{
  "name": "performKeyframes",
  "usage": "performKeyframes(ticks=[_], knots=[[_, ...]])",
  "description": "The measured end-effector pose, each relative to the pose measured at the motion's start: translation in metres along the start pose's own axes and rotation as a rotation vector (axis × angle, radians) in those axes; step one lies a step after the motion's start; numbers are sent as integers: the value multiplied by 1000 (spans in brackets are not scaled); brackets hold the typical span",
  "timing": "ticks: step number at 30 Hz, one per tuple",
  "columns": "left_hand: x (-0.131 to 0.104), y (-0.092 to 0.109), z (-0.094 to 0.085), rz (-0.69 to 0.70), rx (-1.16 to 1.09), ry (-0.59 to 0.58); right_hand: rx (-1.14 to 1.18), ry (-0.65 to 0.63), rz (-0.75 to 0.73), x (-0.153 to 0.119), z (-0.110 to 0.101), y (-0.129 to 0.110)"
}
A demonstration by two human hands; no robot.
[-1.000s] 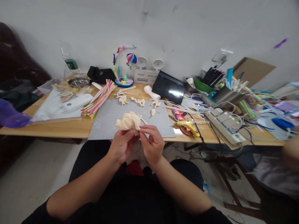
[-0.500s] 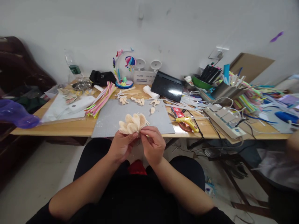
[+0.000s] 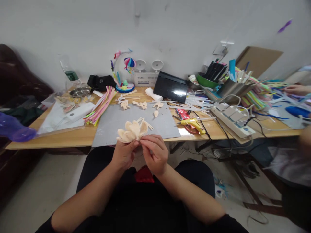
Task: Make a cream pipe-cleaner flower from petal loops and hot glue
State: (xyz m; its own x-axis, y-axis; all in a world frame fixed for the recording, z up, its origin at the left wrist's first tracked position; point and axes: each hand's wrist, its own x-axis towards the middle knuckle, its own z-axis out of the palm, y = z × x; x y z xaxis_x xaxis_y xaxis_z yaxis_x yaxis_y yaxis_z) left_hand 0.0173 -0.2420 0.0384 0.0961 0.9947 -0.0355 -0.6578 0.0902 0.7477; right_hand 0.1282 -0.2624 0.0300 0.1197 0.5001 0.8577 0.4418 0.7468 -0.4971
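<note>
- The left hand (image 3: 124, 154) is clamped on the base of a cream fuzzy flower (image 3: 132, 131), thumb against the fingers, with the looped petals fanning up and to the left above it.
- The right hand (image 3: 155, 153) has its thumb and fingertips pinched together on the right side of that base; the two hands almost meet there.
- The cream flower is held above the near edge of a grey mat (image 3: 109, 124), which lies on the wooden table (image 3: 60, 139).
- Along the far part of the mat sit small curled cream pieces (image 3: 140, 105) in a row, with a single cream petal (image 3: 155, 114) nearer, towards the right.
- Just right of the mat are a yellow glue gun (image 3: 193, 124) and, beyond it, red packets (image 3: 182, 114).
- Left of the mat lies a bundle of pink, yellow and green stems (image 3: 102, 105).
- Beyond the mat are a white roll (image 3: 154, 94), a shiny black case (image 3: 171, 86) and a colourful balloon ornament (image 3: 125, 86) on a blue base.
- Further right are a white power strip (image 3: 232, 121), a green bowl (image 3: 206, 81) and a metal container (image 3: 234, 90) of stems.
- At the far right, another person's hand (image 3: 296, 89) is near loose coloured stems.
</note>
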Motion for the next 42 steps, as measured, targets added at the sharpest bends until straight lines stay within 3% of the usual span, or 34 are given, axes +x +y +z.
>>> performKeyframes(ticks=[9,11,13,15,17,18,21,24,31,33,34,37,38,39,42], knots=[[9,-9,-4,-86,3,21,-126,-86,-89,0,-1,13],[11,-9,-4,-97,3,20,-138,-125,-115,1,-10,21],[13,-7,-3,-92,6,-6,-204,-103,-81,4,-32,38],[13,-5,-4,-82,-4,-32,-426,13,48,10,-67,66],[14,-4,-5,-80,-34,-36,-739,62,308,16,-106,101],[14,-4,-5,-87,-54,-33,-889,5,446,20,-123,119],[15,-3,-5,-113,-111,-42,-1180,-370,762,27,-156,160],[14,-1,-3,-130,-136,-60,-1209,-528,863,31,-165,176],[11,8,-2,-140,-149,-44,-1177,-583,929,47,-171,180],[10,9,-4,-140,-152,-30,-1114,-450,905,49,-176,177],[10,10,-5,-140,-151,-21,-1032,-306,892,50,-177,173],[11,10,-7,-135,-155,20,-488,206,905,49,-173,150],[11,11,-7,-132,-159,38,-256,291,930,48,-168,139],[12,11,-7,-129,-162,58,-53,349,941,47,-161,126],[13,13,-6,-122,-165,110,326,144,1002,40,-130,84]])
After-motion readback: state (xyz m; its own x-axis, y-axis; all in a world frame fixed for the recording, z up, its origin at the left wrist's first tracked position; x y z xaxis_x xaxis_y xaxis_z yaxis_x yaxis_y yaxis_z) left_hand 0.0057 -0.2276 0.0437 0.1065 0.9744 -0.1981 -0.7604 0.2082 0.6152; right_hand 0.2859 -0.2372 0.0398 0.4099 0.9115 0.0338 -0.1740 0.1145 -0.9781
